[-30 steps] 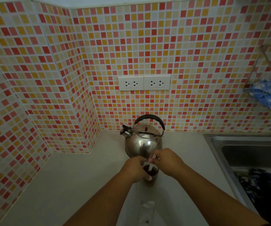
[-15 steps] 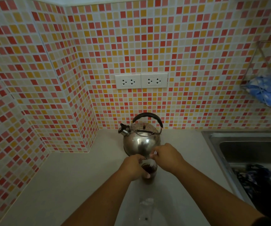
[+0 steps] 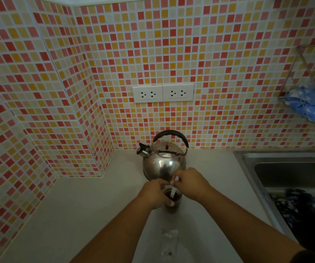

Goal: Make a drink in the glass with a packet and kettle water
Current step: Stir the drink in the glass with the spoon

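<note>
The glass (image 3: 172, 201) stands on the table (image 3: 88, 209) just in front of the kettle (image 3: 163, 161), already dark with drink; the left hand (image 3: 153, 194) is wrapped around its side, the right hand (image 3: 190, 184) pinches a white stirrer (image 3: 174, 189) dipping into it — stirring looks to be the step in hand; next, probably, lifting the stirrer clear without tipping the glass — an empty clear packet (image 3: 169, 242) lies nearer.
</note>
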